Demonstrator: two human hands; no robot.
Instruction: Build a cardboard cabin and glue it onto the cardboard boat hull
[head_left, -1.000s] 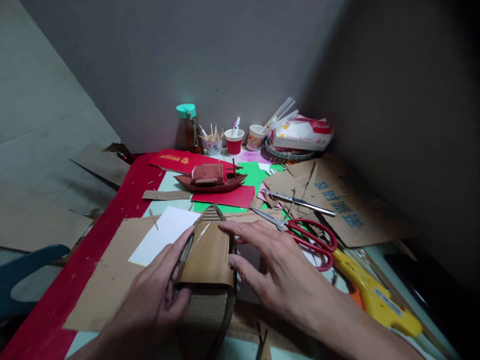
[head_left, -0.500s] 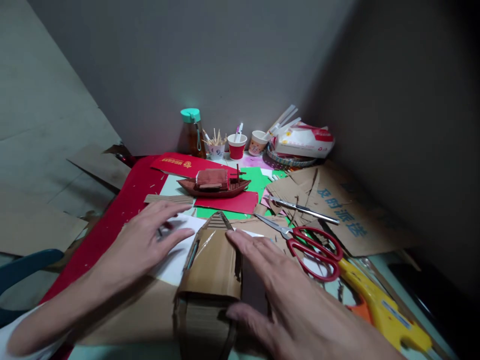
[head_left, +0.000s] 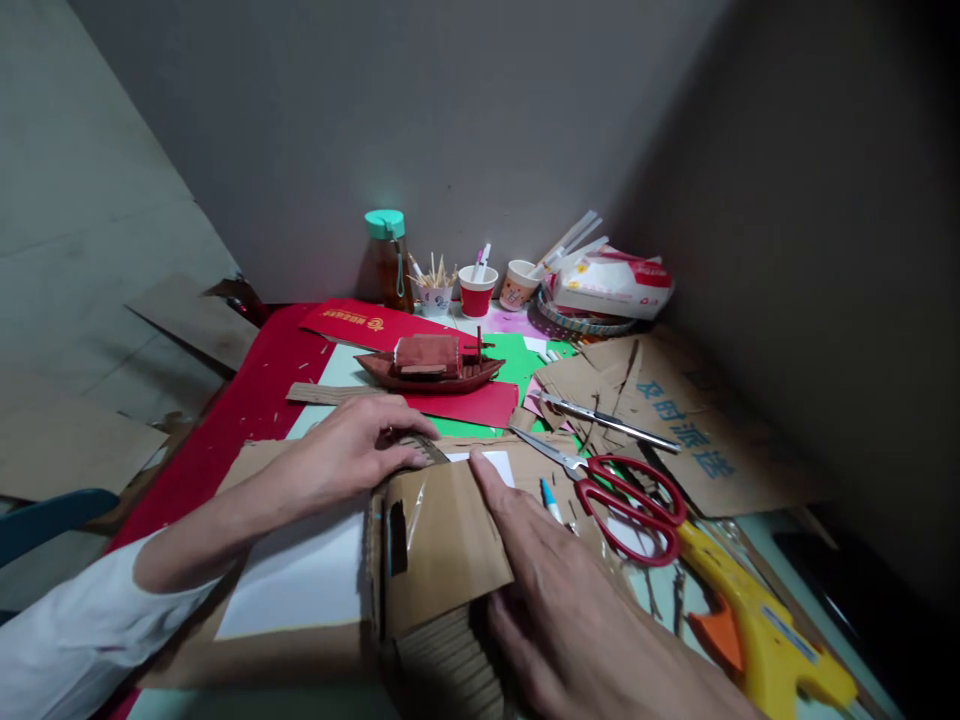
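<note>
Since the cardboard model sits dead centre at the near edge of the bench, both hands are basically on top of it, so it's more about which end each one covers. Its long axis runs away from the person, from the ribbed near end up to the pointed far tip. The left hand comes in from the left with the forearm lying across the white paper, and its fingers curl loosely over that far tip, touching it rather than clamping it. Can't tell if there's anything small tucked under the palm. The right hand lies flat along the model's right side, fingers spread and pointing away, index finger resting on the taped brown top panel, thumb down by the ribbed near end. So it's open and pressing, not gripping. The left hand is nearer the tip, the right covers the body. The red scissors lie just beside the right hand, the yellow glue gun a bit further right.
</note>
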